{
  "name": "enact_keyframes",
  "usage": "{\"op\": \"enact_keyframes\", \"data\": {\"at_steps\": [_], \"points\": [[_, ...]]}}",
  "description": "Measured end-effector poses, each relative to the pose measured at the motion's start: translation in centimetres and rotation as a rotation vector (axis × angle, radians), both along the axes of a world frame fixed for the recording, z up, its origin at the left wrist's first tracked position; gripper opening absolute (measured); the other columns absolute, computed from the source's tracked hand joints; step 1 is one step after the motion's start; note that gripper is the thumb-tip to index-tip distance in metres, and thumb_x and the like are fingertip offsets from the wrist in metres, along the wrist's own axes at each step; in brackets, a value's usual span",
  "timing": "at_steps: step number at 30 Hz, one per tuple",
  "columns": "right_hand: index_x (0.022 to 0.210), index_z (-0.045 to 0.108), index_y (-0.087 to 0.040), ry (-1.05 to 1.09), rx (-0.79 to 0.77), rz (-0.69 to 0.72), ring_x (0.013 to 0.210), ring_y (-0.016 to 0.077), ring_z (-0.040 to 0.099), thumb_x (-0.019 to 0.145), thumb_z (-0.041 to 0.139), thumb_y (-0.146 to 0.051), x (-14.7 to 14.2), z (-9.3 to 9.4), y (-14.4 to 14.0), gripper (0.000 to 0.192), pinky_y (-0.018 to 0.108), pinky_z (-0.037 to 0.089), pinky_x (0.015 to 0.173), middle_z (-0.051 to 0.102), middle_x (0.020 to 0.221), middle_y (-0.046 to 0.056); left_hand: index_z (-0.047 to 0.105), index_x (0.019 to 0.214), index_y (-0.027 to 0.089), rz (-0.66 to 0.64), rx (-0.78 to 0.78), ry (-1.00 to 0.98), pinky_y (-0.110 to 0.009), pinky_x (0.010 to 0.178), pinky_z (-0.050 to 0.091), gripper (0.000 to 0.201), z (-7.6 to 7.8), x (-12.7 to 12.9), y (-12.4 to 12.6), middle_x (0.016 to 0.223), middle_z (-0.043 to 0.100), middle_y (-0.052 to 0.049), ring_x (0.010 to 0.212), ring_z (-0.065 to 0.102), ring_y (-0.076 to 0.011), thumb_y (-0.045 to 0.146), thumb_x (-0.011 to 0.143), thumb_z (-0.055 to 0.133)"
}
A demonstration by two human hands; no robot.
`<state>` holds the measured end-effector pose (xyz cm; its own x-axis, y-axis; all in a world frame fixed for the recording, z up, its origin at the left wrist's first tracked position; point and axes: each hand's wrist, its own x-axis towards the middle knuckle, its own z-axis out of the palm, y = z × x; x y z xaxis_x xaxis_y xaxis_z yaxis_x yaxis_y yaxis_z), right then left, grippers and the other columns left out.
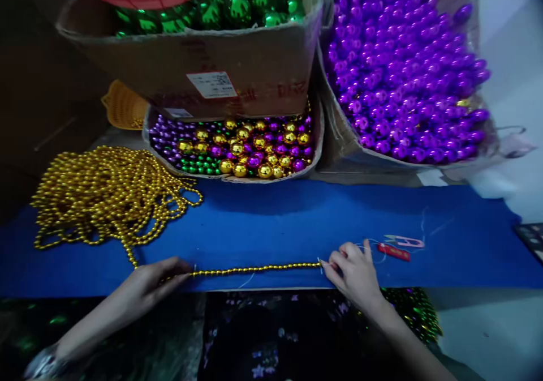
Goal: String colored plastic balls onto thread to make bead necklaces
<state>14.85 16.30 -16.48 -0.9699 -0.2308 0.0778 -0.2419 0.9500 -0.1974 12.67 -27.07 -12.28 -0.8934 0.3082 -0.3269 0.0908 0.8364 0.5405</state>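
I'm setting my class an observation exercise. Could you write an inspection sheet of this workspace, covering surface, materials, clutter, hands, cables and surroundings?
Surface: blue cover, looks flat.
Job's things: gold bead strand, stretched nearly straight along the near edge; gold bead heap at left.
Clutter: pink snips and a red item at right; loose white thread below the strand.
Hands: left hand and right hand each hold the strand, well apart.
Cables: nothing seen that is clearly a cable.
Surroundings: cardboard boxes behind with green beads, mixed beads and purple beads; yellow basket at left.
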Motion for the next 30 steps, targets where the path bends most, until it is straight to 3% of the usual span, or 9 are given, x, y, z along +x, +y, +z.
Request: {"op": "enact_keyframes", "data": {"at_steps": [3, 12, 23, 30], "points": [[0.066, 0.058, -0.021, -0.014, 0.009, -0.015, 0.076, 0.015, 0.05, 0.086, 0.052, -0.036, 0.2, 0.0, 0.0, 0.026, 0.058, 0.011, 0.104, 0.048, 0.076, 0.0, 0.063, 0.1, 0.023, -0.044, 0.016, -0.127, -0.021, 0.072, 0.049, 0.031, -0.9, -0.3, -0.5, 0.097, 0.07, -0.001, 0.086, 0.065, -0.019, 0.045, 0.087, 0.046], [0.066, 0.059, -0.021, -0.031, 0.029, -0.034, 0.078, 0.0162, 0.051, 0.087, 0.05, -0.036, 0.3, -0.7, 0.2, 0.027, 0.057, 0.014, 0.103, 0.05, 0.078, 0.0, 0.061, 0.098, 0.021, -0.062, 0.007, -0.095, -0.024, 0.073, 0.049, 0.031, -1.5, -0.4, -0.4, 0.098, 0.067, -0.005, 0.087, 0.063, -0.0205, 0.045, 0.087, 0.045], [0.07, 0.061, -0.024, -0.007, 0.044, 0.083, 0.069, 0.0183, 0.051, 0.086, 0.047, -0.047, 0.8, -2.8, 1.7, 0.032, 0.065, 0.019, 0.096, 0.049, 0.073, 0.001, 0.06, 0.093, 0.019, -0.042, -0.009, -0.035, -0.028, 0.075, 0.045, 0.021, 0.4, 0.1, 0.3, 0.092, 0.062, -0.005, 0.084, 0.058, -0.0175, 0.03, 0.089, 0.043], [0.071, 0.062, -0.024, -0.023, 0.055, 0.099, 0.069, 0.0179, 0.052, 0.086, 0.045, -0.047, 0.9, -2.8, 1.7, 0.033, 0.066, 0.021, 0.095, 0.05, 0.074, 0.001, 0.062, 0.09, 0.019, -0.055, -0.025, -0.027, -0.028, 0.073, 0.045, 0.021, 0.2, -0.1, 0.5, 0.088, 0.061, -0.005, 0.084, 0.057, -0.0183, 0.033, 0.088, 0.047]]}}
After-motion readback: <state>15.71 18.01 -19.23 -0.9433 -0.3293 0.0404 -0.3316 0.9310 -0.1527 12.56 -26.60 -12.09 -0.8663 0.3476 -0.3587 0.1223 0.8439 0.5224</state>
